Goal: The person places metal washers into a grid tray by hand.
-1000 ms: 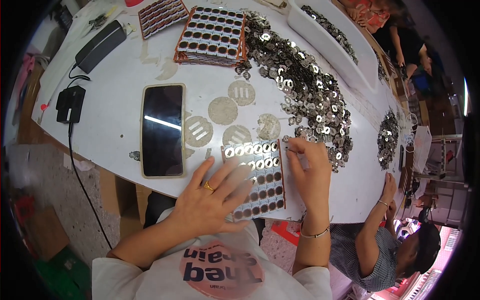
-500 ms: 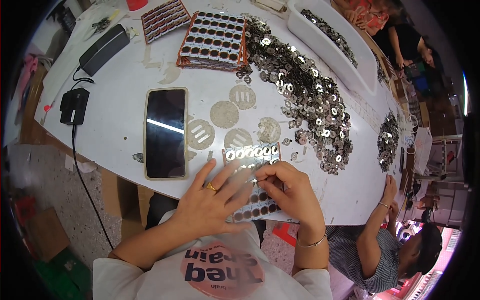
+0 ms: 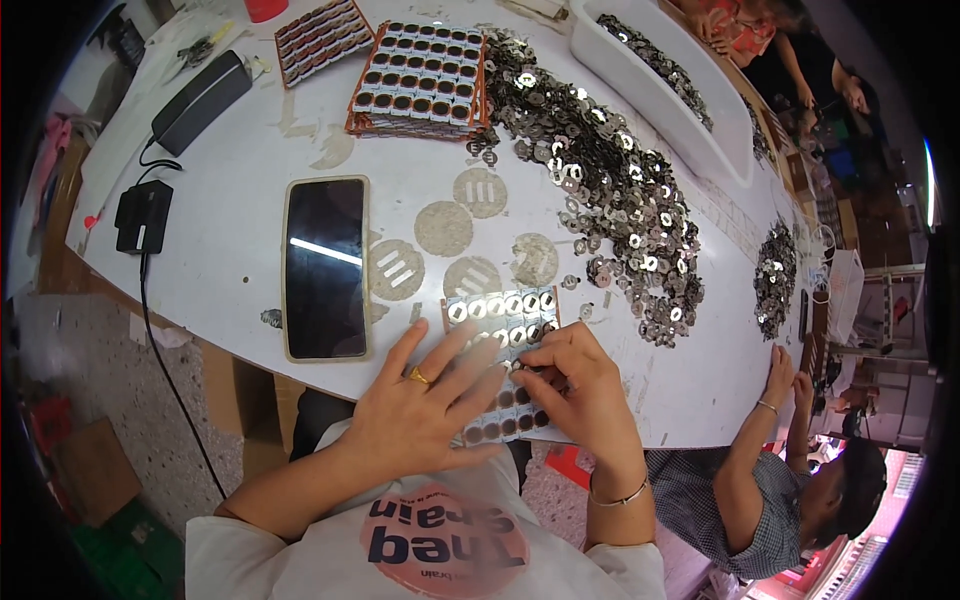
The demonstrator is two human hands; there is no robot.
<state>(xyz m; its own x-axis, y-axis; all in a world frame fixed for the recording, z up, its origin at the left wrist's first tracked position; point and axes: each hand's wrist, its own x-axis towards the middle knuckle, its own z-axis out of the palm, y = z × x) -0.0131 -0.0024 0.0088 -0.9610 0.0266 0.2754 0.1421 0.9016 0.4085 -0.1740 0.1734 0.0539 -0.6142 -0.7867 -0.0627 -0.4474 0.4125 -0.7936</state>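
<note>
A panel of small square boards (image 3: 505, 305) lies at the table's near edge, under both my hands. Shiny metal discs cover its upper rows, while round dark spots show on the lower ones. My left hand (image 3: 422, 400), with a ring on one finger, is spread over the panel's left side; its fingertips are blurred. From the right, my right hand (image 3: 580, 385) pinches thumb and forefinger together over the middle rows, on what looks like a small metal disc (image 3: 517, 367), mostly hidden by the fingertips. Beyond the panel spreads a large heap of loose metal discs (image 3: 620, 190).
A phone (image 3: 327, 270) lies left of the panel. Further back are a stack of filled panels (image 3: 420, 75), a tilted panel (image 3: 322, 40) and a white tub (image 3: 660, 85) of metal pieces. A black adapter (image 3: 143, 217) with cable sits left. A co-worker (image 3: 715, 500) works at right.
My right hand has shifted slightly down and left over the panel, still pinching. The left hand stays spread in nearly the same place. The whole view has moved a little.
</note>
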